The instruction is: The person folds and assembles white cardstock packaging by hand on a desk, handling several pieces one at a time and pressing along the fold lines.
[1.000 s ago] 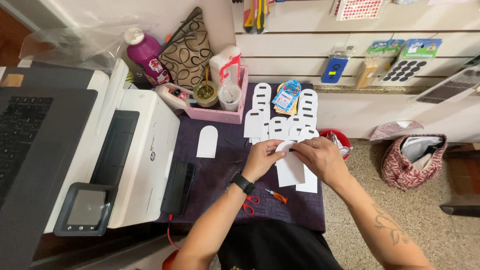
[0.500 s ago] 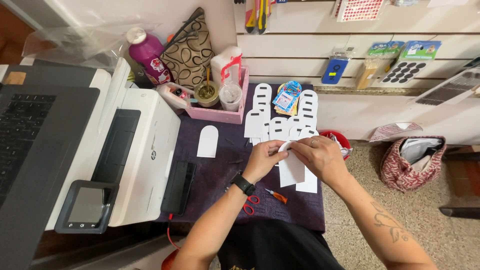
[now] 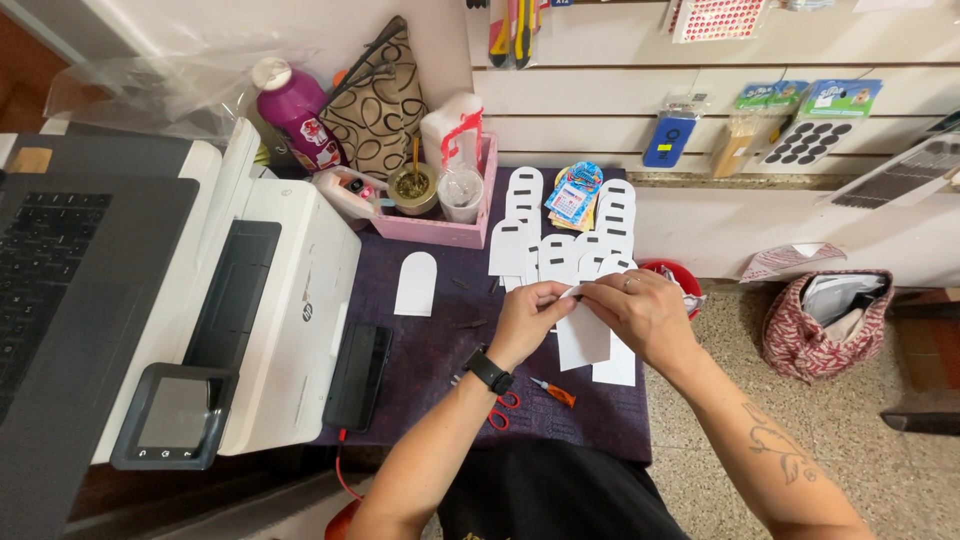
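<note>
Together, left hand and right hand pinched white card near tabletop's right edge, mid-fold; next move likely needed firm crease.

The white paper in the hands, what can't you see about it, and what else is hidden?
- Head view: the white paper piece has its top covered by the left hand and right hand.
- The red-handled scissors are mostly under the left wrist.
- The laptop is cut off by the left edge.
- The packet has print too small to make out.
</note>
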